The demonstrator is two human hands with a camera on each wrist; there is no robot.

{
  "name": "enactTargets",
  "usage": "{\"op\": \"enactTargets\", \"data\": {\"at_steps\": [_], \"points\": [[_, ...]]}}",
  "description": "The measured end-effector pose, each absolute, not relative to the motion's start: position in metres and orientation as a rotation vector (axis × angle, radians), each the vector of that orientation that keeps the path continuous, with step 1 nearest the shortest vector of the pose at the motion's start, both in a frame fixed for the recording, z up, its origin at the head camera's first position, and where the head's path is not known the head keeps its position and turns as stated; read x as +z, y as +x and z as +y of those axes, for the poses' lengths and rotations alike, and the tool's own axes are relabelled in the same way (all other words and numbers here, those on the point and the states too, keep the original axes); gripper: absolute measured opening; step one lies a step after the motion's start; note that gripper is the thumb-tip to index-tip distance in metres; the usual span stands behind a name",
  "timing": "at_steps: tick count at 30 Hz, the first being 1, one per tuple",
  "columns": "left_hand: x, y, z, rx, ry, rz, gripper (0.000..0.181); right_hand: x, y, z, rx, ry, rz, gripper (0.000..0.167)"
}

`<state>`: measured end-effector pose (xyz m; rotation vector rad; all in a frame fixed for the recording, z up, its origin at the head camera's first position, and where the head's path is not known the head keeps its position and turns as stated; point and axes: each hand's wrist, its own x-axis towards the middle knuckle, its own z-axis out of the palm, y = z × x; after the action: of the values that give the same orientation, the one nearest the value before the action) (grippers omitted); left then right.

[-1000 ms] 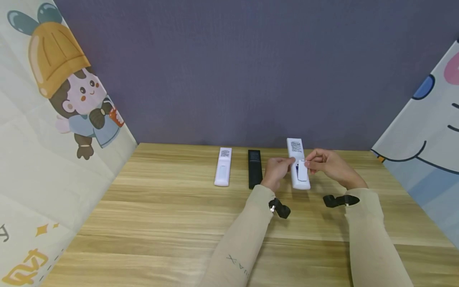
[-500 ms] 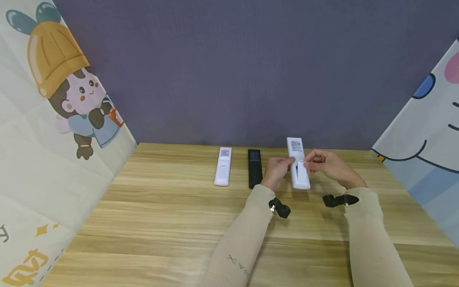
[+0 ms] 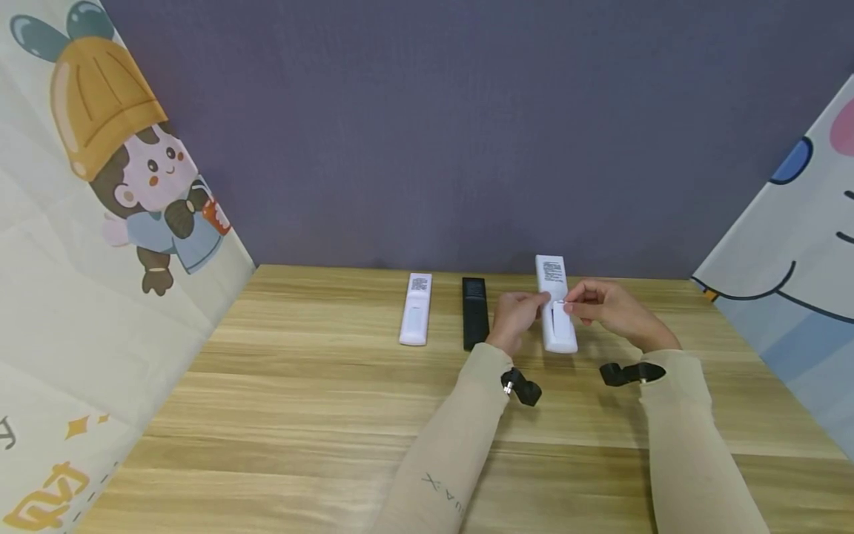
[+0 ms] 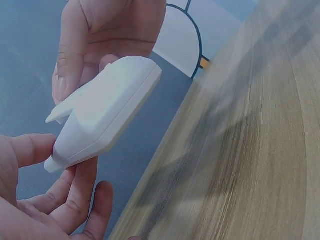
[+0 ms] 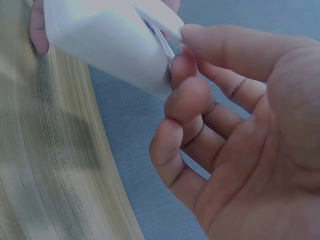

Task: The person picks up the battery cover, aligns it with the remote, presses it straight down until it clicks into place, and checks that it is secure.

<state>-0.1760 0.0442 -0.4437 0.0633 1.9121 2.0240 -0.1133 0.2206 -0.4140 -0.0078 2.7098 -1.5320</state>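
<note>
A white remote control (image 3: 551,273), back side up, is gripped by my left hand (image 3: 515,319) between thumb and fingers. It is lifted off the table, as the left wrist view shows. My right hand (image 3: 617,311) pinches the upper end of the white battery cover (image 3: 563,320) between thumb and fingers. The cover lies over the battery compartment with its lower end against the remote. Its pinched end stands up at an angle, leaving a narrow gap in the right wrist view. What lies inside the compartment is mostly hidden.
A black remote control (image 3: 475,315) lies face down just left of my left hand. Farther left lies another white remote control (image 3: 415,311), its cover on. The wooden table (image 3: 300,400) ends at a dark grey panel (image 3: 427,133), with printed cloths at both sides.
The battery cover's lower end has come down against the remote, and the dark compartment seen beside it has shrunk to a thin gap. Both hands have hardly moved.
</note>
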Motion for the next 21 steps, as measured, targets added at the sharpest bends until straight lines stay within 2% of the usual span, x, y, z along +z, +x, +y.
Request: {"op": "enactTargets", "data": {"at_steps": [21], "points": [[-0.4434, -0.1761, 0.0421, 2.005, 0.083, 1.916, 0.021, -0.4170, -0.1150, 0.2200, -1.457, 0.032, 2.751, 0.034]]}}
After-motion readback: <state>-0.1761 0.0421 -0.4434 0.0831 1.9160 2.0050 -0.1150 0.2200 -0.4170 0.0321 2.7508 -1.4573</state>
